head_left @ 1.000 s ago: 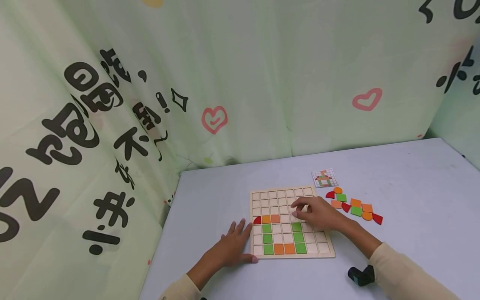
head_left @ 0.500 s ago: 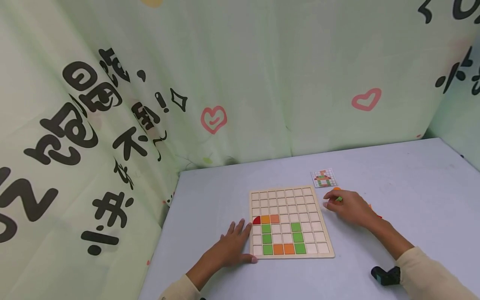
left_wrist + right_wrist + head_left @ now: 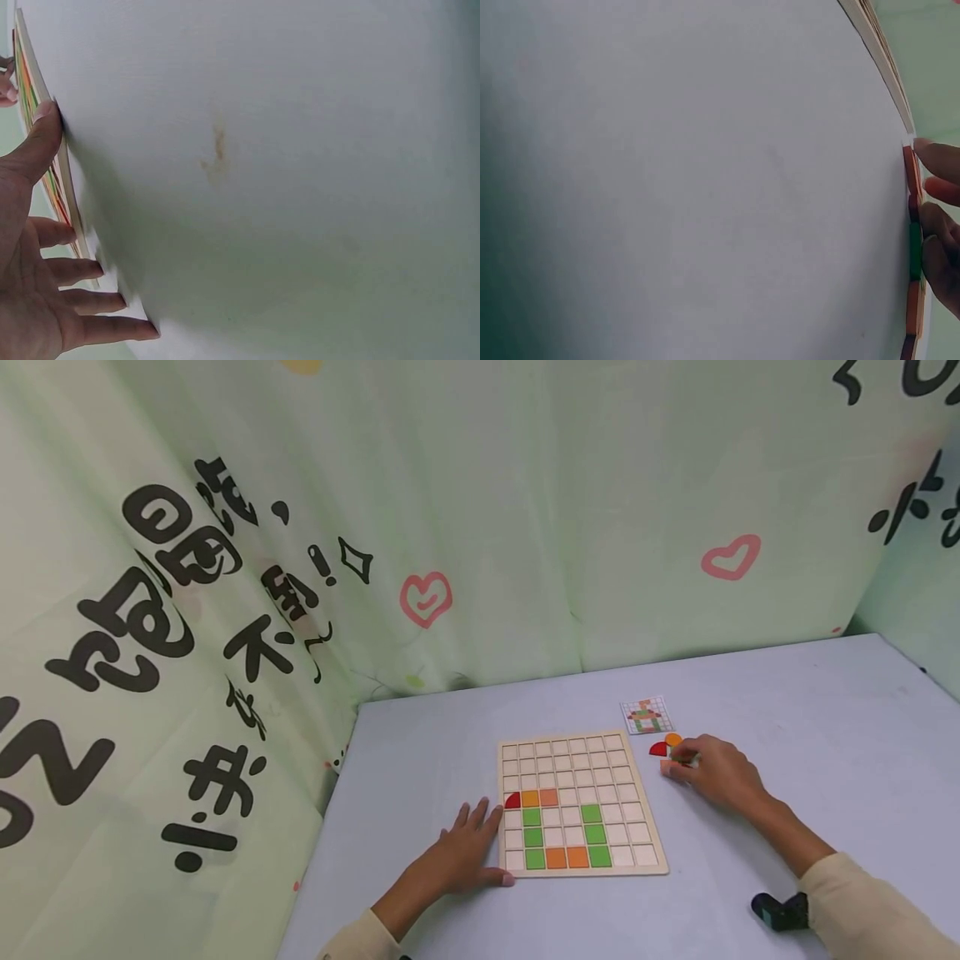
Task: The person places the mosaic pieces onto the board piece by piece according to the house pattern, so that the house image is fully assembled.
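My left hand [image 3: 465,847] lies with spread, straight fingers along the left edge of the wooden grid board [image 3: 572,768], its thumb at the near corner. The board holds green and orange square tiles and one red rounded tile [image 3: 513,800]. To the right of the board, my right hand [image 3: 720,777] reaches over the loose tiles with bent fingers. Its fingertips are at a salmon-orange square tile [image 3: 666,767]; whether they pinch it I cannot tell. A red rounded tile [image 3: 658,749] and an orange round tile [image 3: 672,739] lie just beyond; the hand hides most other tiles.
A small printed pattern card [image 3: 647,716] lies behind the tiles. In the right wrist view, a green tile [image 3: 916,251] and others lie in a row under the fingers. A black device [image 3: 780,912] sits at my right wrist. A printed curtain [image 3: 510,527] hangs behind the table.
My right hand has moved right from above the board to the loose tiles, then settled slightly lower over them. My left hand and the board have stayed in place.
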A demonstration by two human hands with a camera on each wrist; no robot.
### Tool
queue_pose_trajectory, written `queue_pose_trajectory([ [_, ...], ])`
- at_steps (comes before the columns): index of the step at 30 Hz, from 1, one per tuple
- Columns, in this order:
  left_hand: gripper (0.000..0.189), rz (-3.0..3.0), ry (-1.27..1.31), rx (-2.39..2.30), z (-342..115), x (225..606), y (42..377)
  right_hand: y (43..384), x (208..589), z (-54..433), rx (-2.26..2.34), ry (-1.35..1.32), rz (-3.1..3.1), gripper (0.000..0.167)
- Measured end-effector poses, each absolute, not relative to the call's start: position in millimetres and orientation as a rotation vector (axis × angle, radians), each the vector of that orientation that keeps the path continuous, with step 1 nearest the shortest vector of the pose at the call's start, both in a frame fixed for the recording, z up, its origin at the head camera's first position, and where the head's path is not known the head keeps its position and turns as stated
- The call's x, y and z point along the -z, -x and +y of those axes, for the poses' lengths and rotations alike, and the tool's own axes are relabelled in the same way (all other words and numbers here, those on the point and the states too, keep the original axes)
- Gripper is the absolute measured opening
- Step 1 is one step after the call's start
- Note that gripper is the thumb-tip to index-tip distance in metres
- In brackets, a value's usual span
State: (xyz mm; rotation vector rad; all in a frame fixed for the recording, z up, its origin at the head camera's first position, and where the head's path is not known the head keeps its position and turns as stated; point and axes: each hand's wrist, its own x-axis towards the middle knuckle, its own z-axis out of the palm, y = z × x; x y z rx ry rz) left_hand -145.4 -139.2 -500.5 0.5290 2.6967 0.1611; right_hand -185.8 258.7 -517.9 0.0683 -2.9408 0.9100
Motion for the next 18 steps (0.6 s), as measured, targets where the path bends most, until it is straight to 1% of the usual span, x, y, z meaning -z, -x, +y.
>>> queue_pose_trajectory([
  [12,0.105,2.696,-0.523,-0.172,-141.0,505.3,146.8,184.4,517.8,251.2,-0.896,-0.014,-2.995,0.041],
  [18,0.104,2.700,-0.532,-0.163,-140.9,505.2,146.6,182.4,518.5,249.4,-0.899,-0.031,-2.987,0.038],
])
